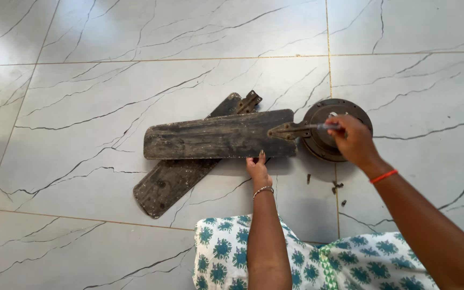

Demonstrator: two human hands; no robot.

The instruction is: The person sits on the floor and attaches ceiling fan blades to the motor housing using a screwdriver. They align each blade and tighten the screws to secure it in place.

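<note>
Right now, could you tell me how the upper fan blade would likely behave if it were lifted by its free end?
The upper fan blade looks like a flat, rigid board, so it would probably stay stiff, not droop. Its metal bracket lies on the motor hub, so the hub may drag along. The surface looks dusty, perhaps slippery under the left hand.

- A second fan blade (170, 180), dark and dusty, lies slantwise on the floor, partly under another blade.
- Its metal bracket (248, 102) sticks out at the upper end.
- A few small screws (335, 186) lie loose on the tiles, close together.
- The floor (81, 96) is pale grey marble-look tile with dark veins and thin golden joints.
- A white cloth with teal flower prints (226, 258) spreads along the bottom edge.
</note>
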